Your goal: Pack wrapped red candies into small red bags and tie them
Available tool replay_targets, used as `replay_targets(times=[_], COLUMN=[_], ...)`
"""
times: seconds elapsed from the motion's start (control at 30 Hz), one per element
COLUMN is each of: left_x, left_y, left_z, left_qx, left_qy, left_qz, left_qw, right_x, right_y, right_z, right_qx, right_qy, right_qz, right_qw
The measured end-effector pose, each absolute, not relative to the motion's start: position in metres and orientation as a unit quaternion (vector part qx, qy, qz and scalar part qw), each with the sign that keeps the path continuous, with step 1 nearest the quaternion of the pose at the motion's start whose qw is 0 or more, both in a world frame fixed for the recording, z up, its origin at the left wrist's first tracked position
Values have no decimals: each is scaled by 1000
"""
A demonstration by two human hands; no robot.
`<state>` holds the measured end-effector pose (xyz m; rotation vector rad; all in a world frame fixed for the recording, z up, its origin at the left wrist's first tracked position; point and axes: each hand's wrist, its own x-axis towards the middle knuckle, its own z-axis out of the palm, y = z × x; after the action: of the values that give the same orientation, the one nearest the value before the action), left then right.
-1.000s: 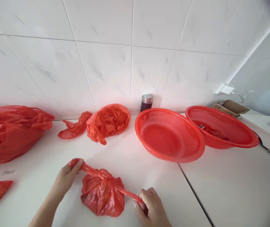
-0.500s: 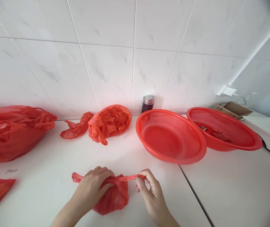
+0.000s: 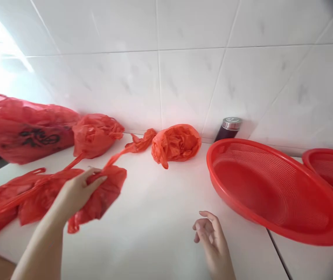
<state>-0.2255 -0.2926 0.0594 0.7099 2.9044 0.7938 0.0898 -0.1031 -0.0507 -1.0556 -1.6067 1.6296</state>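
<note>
My left hand (image 3: 80, 190) is closed around the gathered top of a red plastic bag (image 3: 108, 190), whose twisted handle sticks out toward the wall. What the bag contains cannot be made out. Other filled red bags (image 3: 38, 198) lie on the white table just left of that hand. Over the table's front middle, my right hand (image 3: 210, 235) is off the bag, its fingers loosely curled and apart with nothing in them.
A large red colander (image 3: 251, 190) stands at the right, with a second colander (image 3: 330, 167) partly behind it. Against the tiled wall are a dark jar with a silver lid (image 3: 231, 124), crumpled red bags (image 3: 178, 144), a bulging bag (image 3: 95, 134) and a bigger printed bag (image 3: 17, 132).
My left hand has carried the red bag leftward toward the other filled bags. My right hand has let go of the twisted handle. The view has swung to the left.
</note>
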Motion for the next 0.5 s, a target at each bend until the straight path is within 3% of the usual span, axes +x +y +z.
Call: replay_targets(times=[0.2, 0.33, 0.5], left_x=[-292, -318, -373], left_y=[-347, -359, -371], left_z=[52, 49, 97], left_qx=[169, 179, 154], left_qy=[973, 971, 979], left_qz=[132, 118, 111], left_qw=[83, 106, 75], right_x=[88, 88, 89], right_y=[-110, -109, -110], right_z=[-40, -42, -43], right_qx=[-405, -403, -410], right_qy=[-602, -606, -622], right_qz=[617, 616, 608], right_qw=[305, 302, 274])
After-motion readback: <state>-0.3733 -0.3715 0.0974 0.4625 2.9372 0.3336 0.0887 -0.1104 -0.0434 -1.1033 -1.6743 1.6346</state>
